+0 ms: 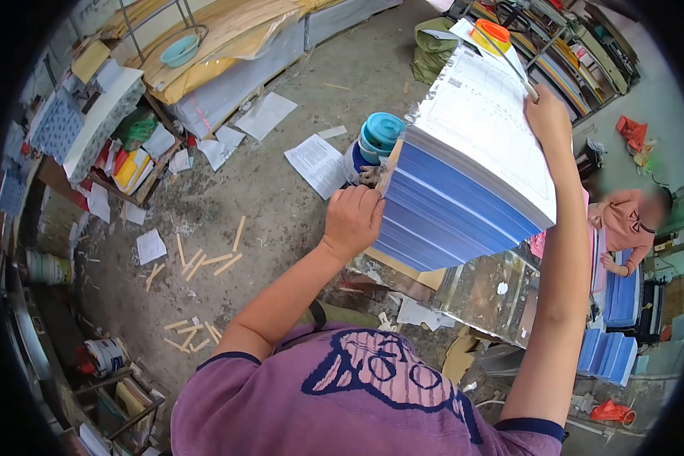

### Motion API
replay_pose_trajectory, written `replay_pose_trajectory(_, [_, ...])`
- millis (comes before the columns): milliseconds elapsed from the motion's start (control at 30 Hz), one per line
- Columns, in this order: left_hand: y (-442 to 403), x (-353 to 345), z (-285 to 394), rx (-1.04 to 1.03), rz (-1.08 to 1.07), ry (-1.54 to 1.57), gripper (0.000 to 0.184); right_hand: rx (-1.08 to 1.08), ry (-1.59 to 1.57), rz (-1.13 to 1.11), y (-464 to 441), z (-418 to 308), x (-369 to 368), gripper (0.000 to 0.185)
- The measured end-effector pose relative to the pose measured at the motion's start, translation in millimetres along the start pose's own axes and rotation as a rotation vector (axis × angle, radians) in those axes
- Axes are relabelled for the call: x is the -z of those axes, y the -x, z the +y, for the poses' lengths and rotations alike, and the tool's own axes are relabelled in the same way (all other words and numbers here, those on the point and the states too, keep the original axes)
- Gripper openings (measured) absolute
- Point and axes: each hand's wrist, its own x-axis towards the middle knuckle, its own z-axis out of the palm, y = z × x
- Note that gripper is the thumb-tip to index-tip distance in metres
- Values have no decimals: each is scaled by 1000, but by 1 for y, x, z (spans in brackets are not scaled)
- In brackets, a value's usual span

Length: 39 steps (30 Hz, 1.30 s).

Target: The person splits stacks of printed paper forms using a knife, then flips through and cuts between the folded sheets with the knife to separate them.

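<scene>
A tall stack of printed sheets [463, 213], white on top with blue-banded sides, stands tilted in view before me. My left hand [353, 220] is closed at its left edge, fingers curled against the corner; the fingertips are partly hidden. My right hand [549, 118] is closed round the pale handle of a long thin tool [530, 90] above the stack's far right corner. That tool's far end reaches toward an orange-and-yellow round container [492, 36], and its kind is unclear. Beyond my left hand are a turquoise tub [381, 129] and a brownish, frayed item [369, 175].
The stack stands by a worn bench [482, 285]. Loose wooden strips [197, 262] and paper sheets [317, 163] litter the floor. A person in a pink top [629, 216] works at right near more blue stacks [608, 356]. Wrapped board piles [220, 61] line the back left.
</scene>
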Motion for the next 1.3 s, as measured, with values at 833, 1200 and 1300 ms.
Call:
replay_pose_trajectory(833, [26,-9,-11,329,-265,311,16,-9,-64,27,-3,11,7,27])
replay_pose_trajectory(1200, [60,-24,-11,371,-589,60,17,3,29,1,-11,14,8,26])
replay_pose_trajectory(1300, [59,-43,-19,173,-610,-126,18,-3,15,33,-10,17,6,26])
